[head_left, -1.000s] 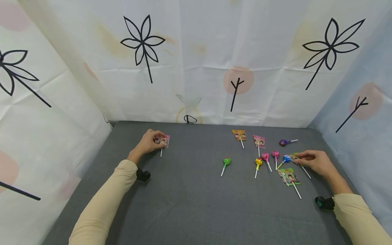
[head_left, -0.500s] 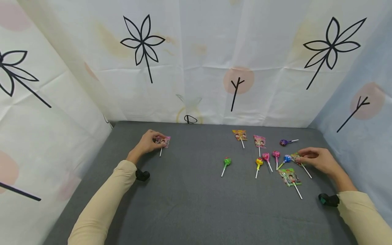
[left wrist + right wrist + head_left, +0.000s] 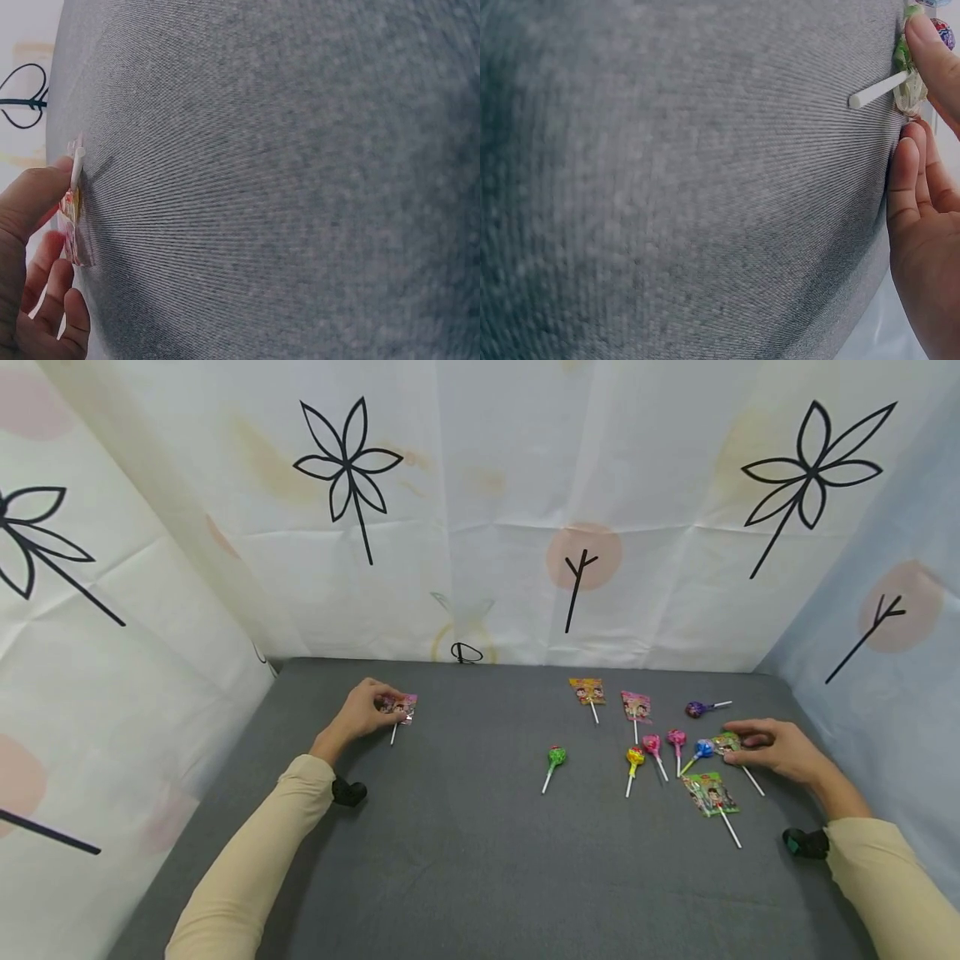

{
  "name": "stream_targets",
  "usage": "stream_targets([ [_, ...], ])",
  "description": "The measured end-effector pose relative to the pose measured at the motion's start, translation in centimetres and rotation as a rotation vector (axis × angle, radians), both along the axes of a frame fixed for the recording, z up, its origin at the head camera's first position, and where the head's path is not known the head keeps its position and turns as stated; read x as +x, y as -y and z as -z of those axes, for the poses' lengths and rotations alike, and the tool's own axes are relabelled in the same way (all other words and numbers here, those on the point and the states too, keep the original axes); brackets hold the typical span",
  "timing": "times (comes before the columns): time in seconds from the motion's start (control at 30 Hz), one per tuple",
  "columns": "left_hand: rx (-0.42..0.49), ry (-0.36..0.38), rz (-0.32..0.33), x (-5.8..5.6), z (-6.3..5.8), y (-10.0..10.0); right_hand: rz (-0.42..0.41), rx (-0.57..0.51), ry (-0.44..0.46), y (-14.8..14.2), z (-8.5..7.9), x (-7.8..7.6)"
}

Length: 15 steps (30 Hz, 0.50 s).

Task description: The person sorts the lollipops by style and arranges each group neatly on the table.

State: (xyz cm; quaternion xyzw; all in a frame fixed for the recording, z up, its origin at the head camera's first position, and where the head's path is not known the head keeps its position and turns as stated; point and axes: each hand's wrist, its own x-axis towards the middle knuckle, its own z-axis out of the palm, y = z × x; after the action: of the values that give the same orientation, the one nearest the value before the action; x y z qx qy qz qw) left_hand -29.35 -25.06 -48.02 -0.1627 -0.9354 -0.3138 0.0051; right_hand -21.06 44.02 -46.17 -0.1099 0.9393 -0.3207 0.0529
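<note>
On the grey table (image 3: 465, 885), we note the left hand (image 3: 360, 710) pinching a pink-wrapped lollipop (image 3: 409, 705); the right hand (image 3: 783, 753) seems to grip a green-wrapped lollipop (image 3: 727, 742).

Left packet (image 3: 409, 705) pink, printed; right packets (image 3: 725, 742) green, printed, sticks (image 3: 754, 782) white. Far packets (image 3: 587, 689) orange and pink, printed. Lollipops (image 3: 634, 756) yellow, green, pink, blue, purple. Desk (image 3: 450, 860) plain grey. Sleeves (image 3: 243, 860) beige. Backdrop (image 3: 495, 443) white, black leaf outlines (image 3: 348, 463), pale pink circles (image 3: 606, 568).
</note>
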Motion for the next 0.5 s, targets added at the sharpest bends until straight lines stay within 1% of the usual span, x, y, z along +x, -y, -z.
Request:
stream_targets([
  [0.2, -0.008, -0.007, 0.017, 0.05, -0.09, 0.09, 0.004, 0.020, 0.026, -0.15, -0.01, -0.26],
  [0.5, -0.009, -0.005, 0.033, 0.00, -0.05, 0.32, 0.041, -0.022, 0.031, -0.31, 0.12, -0.37],
])
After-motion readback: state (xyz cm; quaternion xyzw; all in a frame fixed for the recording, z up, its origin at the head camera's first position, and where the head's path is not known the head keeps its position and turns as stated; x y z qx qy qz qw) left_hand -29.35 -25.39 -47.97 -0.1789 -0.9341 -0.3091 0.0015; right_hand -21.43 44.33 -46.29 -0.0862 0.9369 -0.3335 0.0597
